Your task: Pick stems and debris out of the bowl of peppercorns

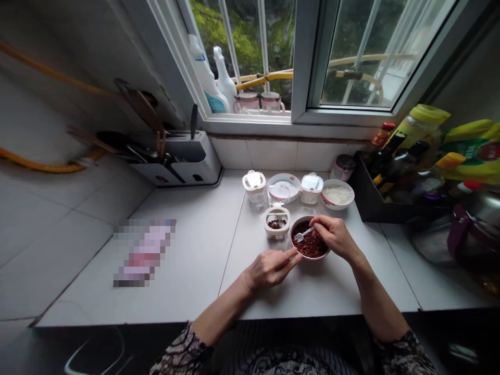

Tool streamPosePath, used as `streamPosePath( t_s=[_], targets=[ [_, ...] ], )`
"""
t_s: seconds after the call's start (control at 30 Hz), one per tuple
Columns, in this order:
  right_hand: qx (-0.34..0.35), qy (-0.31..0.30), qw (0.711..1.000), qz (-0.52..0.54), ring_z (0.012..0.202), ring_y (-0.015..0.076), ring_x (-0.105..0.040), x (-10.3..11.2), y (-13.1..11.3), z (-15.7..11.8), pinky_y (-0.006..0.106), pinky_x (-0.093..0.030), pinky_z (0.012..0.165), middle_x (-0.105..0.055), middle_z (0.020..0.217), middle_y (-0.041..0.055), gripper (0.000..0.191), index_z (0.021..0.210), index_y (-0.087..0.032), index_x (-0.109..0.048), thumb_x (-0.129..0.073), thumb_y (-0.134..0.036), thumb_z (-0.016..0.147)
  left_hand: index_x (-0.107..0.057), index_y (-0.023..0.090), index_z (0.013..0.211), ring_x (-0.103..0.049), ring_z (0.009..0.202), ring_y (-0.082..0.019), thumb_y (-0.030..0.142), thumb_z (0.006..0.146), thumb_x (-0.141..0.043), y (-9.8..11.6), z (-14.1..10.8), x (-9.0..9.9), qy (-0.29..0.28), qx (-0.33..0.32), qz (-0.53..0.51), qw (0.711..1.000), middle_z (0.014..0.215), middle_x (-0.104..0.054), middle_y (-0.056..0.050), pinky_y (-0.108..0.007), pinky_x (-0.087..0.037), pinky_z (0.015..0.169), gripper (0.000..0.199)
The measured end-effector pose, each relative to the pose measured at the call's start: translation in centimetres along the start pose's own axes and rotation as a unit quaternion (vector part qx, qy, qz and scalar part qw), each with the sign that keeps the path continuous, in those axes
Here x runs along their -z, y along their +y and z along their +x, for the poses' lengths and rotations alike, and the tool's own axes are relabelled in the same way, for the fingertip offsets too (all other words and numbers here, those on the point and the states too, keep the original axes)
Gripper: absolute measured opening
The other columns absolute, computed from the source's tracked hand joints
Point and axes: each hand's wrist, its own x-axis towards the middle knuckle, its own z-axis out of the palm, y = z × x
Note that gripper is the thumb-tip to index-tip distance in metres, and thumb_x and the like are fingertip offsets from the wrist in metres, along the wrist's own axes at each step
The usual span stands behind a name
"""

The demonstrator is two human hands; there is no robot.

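Note:
A small white spoon (pixel 303 234) is pinched in my right hand (pixel 334 237), its tip in the dark red dried flakes (pixel 311 249) that fill a bowl (pixel 315 258). From the left, my left hand (pixel 271 268) holds the rim of this bowl with its fingertips. Just left of the bowl stands a small seasoning jar (pixel 276 234) with its clear lid raised and some of the same red flakes inside. Two similar white-topped jars (pixel 254 182) stand farther back. Between them is a white bowl (pixel 282 181), and to the right another bowl (pixel 338 194) with white contents.
A grey utensil and knife holder (pixel 195 165) stands at the back left. A blurred pinkish item (pixel 144 255) lies on the left of the white counter (pixel 199 234). At the right are a black bottle box (pixel 385 205) and a purple-handled pot (pixel 464 234). A dark-lidded jar (pixel 344 167) stands behind.

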Motion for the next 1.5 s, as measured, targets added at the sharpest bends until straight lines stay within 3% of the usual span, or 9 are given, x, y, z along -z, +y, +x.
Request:
streamPosePath(
  t_s=[0.2,0.6,0.9,1.13,1.5],
  targets=[
    [-0.057,-0.008,0.996,0.067,0.058,0.0151,-0.062,0.1,0.2,0.0,0.025,-0.046,0.058,-0.068,0.063,0.0010,0.021,0.081,-0.017,-0.068,-0.051,-0.029,0.086,-0.053,0.009,0.130,-0.062,0.060,-0.010,0.006,0.094,-0.046,0.0,0.3,0.1,0.009,0.002,0.006,1.000,0.103,-0.071,-0.013,-0.023,-0.053,0.052,0.036],
    [-0.024,-0.052,0.997,0.042,0.057,0.0125,-0.055,1.1,-0.1,-0.2,0.022,-0.042,0.054,-0.064,0.065,0.0003,0.019,0.077,-0.017,-0.067,-0.050,-0.023,0.083,-0.054,0.008,0.128,-0.062,0.061,-0.011,0.006,0.094,-0.045,0.0,0.3,0.2,0.001,0.001,0.003,1.000,0.106,-0.070,-0.014,-0.024,-0.053,0.053,0.035],
    [-0.096,-0.040,0.988,0.117,0.056,0.0132,-0.059,0.8,0.1,-0.1,0.022,-0.044,0.051,-0.067,0.063,0.0011,0.017,0.080,-0.017,-0.067,-0.054,-0.028,0.080,-0.056,0.008,0.124,-0.061,0.060,-0.011,0.006,0.094,-0.047,0.1,0.6,0.2,0.010,0.001,0.004,1.000,0.104,-0.071,-0.013,-0.024,-0.051,0.051,0.031],
    [-0.172,-0.008,0.956,0.239,0.037,0.0065,-0.042,1.1,0.0,0.3,0.019,-0.029,0.037,-0.065,0.054,0.0006,0.024,0.076,-0.015,-0.066,-0.065,-0.038,0.070,-0.054,0.008,0.129,-0.060,0.059,-0.011,0.005,0.094,-0.045,0.1,0.5,0.3,0.011,0.003,0.000,1.000,0.105,-0.071,-0.013,-0.024,-0.051,0.051,0.036],
    [-0.141,0.056,0.944,0.292,0.037,0.0060,-0.044,0.7,-0.4,1.0,0.020,-0.035,0.037,-0.070,0.063,0.0030,0.034,0.081,-0.015,-0.068,-0.073,-0.045,0.066,-0.057,0.006,0.124,-0.061,0.061,-0.012,0.004,0.093,-0.045,0.0,0.5,0.2,0.016,-0.005,-0.007,1.000,0.105,-0.070,-0.015,-0.025,-0.050,0.050,0.034]
  ],
)
